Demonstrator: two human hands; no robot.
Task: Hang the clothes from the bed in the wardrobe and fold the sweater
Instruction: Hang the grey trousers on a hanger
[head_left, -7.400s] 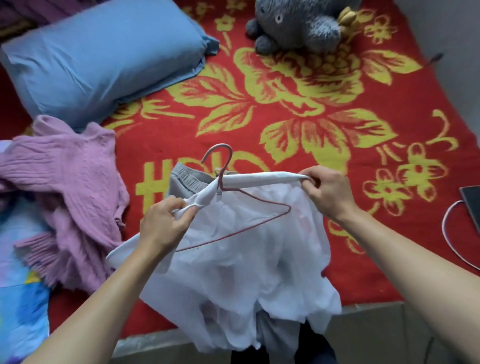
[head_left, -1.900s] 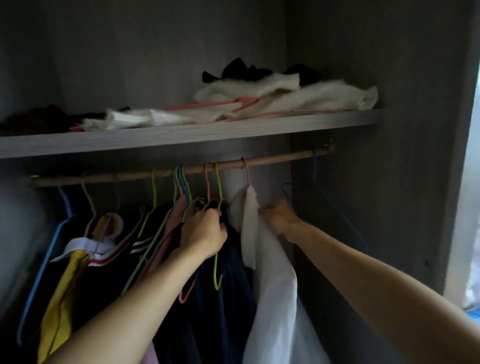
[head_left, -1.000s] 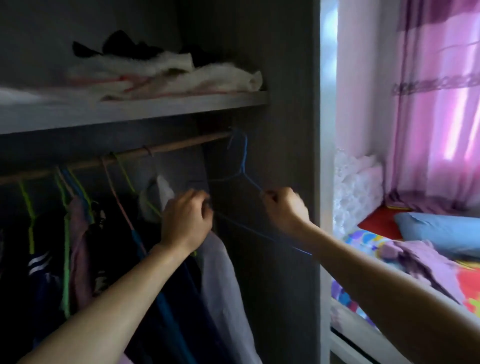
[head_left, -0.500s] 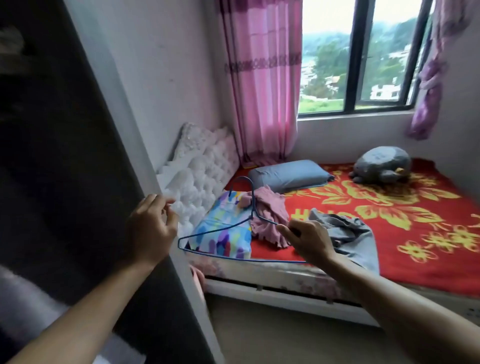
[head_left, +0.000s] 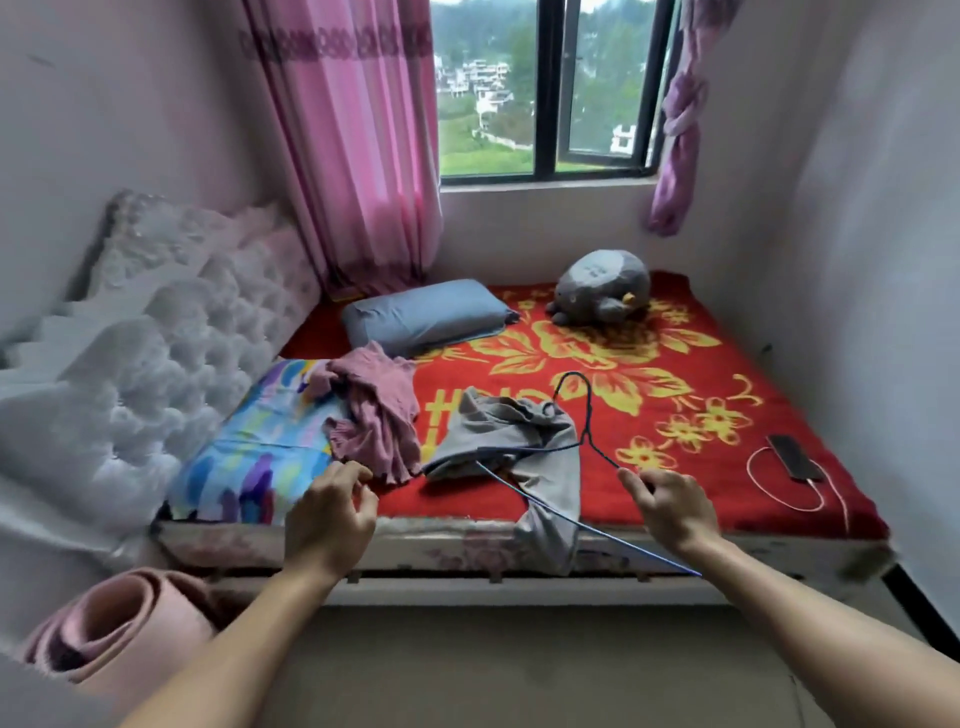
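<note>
Head view, facing the bed (head_left: 571, 358) from its foot. My right hand (head_left: 670, 512) pinches one shoulder of the blue wire hanger (head_left: 586, 441) between thumb and forefinger, hook uppermost, the frame held over the grey garment (head_left: 519, 431). My left hand (head_left: 330, 512) hangs well apart from the right, fingers loosely curled, holding nothing. The grey garment lies crumpled near the front edge of the bed, one part drooping over the edge. The pink sweater (head_left: 376, 410) lies bunched just to its left, partly on a multicoloured cushion (head_left: 260, 447).

I judge the step in hand to be dressing the hanger with the grey garment; the sweater is yet to be folded. To do it well I would:
- reach the free left hand to the waistband, find it and lift, letting the cloth fall straight before it meets the wire
- keep the hanger level and steady, shifting the right-hand grip toward the neck so both shoulders stay free
- feed the garment through and over the lower bar, even on both sides, since thin wire lets an uneven load slide off
- gather the drooping part first, as it may drag on the bed's edge

A phone and cable (head_left: 795, 457) lie near the right edge, apart from the work
</note>
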